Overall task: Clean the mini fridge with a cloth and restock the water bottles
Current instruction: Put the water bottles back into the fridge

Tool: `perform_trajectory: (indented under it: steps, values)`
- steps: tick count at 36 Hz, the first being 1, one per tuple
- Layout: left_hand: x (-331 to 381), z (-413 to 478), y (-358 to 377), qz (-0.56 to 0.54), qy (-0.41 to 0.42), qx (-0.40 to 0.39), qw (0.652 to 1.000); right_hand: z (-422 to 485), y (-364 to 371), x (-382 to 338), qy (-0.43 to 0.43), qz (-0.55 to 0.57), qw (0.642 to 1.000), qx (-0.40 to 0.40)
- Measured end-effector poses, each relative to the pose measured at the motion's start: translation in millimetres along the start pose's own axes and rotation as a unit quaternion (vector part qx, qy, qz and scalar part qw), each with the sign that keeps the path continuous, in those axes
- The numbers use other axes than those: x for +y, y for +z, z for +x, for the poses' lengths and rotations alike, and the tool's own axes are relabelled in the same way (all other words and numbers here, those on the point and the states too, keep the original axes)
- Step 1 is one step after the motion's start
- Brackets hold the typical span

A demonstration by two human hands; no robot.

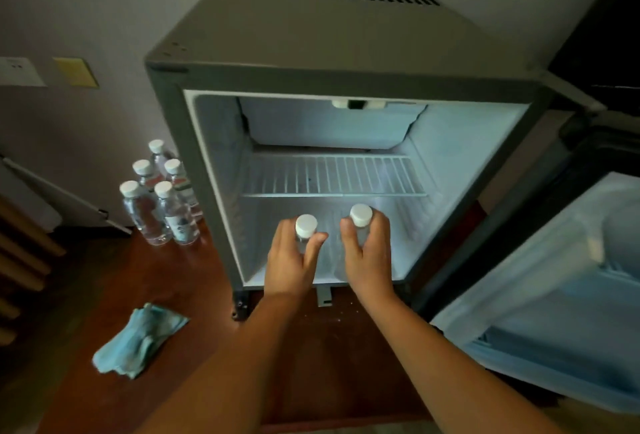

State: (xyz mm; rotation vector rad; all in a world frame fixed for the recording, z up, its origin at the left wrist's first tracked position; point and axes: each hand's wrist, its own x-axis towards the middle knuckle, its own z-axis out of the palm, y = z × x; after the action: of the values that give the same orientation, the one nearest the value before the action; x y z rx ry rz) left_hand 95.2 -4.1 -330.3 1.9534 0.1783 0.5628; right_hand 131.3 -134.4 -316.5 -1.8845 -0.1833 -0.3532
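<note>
The grey mini fridge (311, 53) stands open with a lit white interior and a wire shelf (332, 175). My left hand (291, 260) grips a clear water bottle with a white cap (306, 225) at the fridge's lower compartment. Beside it, my right hand (369, 253) grips a second water bottle with a white cap (361, 215). Both bottles are upright, just inside the opening. Several more water bottles (162, 198) stand on the floor left of the fridge. A crumpled light blue cloth (138, 340) lies on the floor, at the lower left.
The fridge door (561, 295) is swung open to the right, its white inner shelves facing me. The floor (194, 295) is reddish-brown wood. A wall with a yellow note (74, 72) and a white plate is on the left. Wooden slats (20, 260) sit at the far left edge.
</note>
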Motion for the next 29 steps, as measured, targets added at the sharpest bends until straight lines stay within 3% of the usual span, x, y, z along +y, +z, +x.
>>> perform_trajectory:
  steps: [12,22,29]
  values:
    - [-53,55,90,-0.050,0.044,0.035,0.997,47,21,96,-0.003,0.043,0.997,0.062]
    - [-63,96,132,-0.103,0.046,0.080,0.990,97,45,107,-0.067,0.065,0.988,0.123]
    - [-62,120,148,-0.103,0.067,0.079,0.989,122,53,115,-0.059,0.074,0.985,0.145]
